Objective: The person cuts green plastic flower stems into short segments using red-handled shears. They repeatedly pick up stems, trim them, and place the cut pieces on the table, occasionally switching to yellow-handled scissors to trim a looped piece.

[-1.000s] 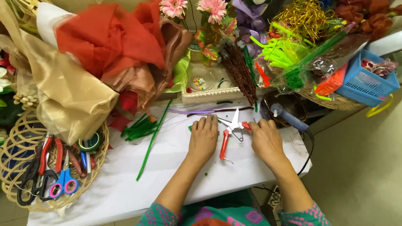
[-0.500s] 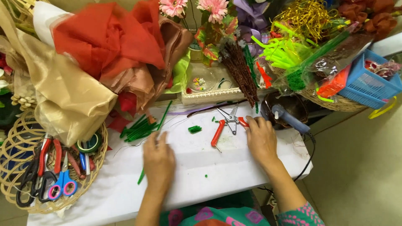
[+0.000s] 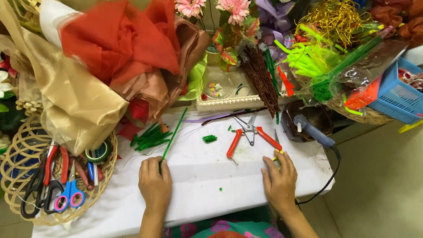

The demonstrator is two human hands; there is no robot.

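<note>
My left hand (image 3: pixel 154 185) rests palm down on the white table (image 3: pixel 207 176) and grips the near end of a long green stem (image 3: pixel 174 134), which slants away toward the fabric pile. My right hand (image 3: pixel 280 183) lies palm down near the table's right side. Its fingertips cover the yellow end of a thin grey-tipped tool (image 3: pixel 276 143); whether it grips the tool is unclear. Red-handled cutters (image 3: pixel 251 132) lie open on the table just beyond my right hand, untouched. A small bundle of cut green pieces (image 3: pixel 209 139) sits between my hands, farther back.
A pile of green sticks (image 3: pixel 147 136) lies at the back left. A wicker basket (image 3: pixel 17 150) with scissors stands at the left edge. Red and gold fabric (image 3: pixel 88 79), artificial flowers, a glue gun (image 3: pixel 308 128) and a blue basket (image 3: pixel 396 97) crowd the back and right.
My left hand has moved left and closed on the green stem. My right hand has drawn back from the cutters, which now lie open on the table.
</note>
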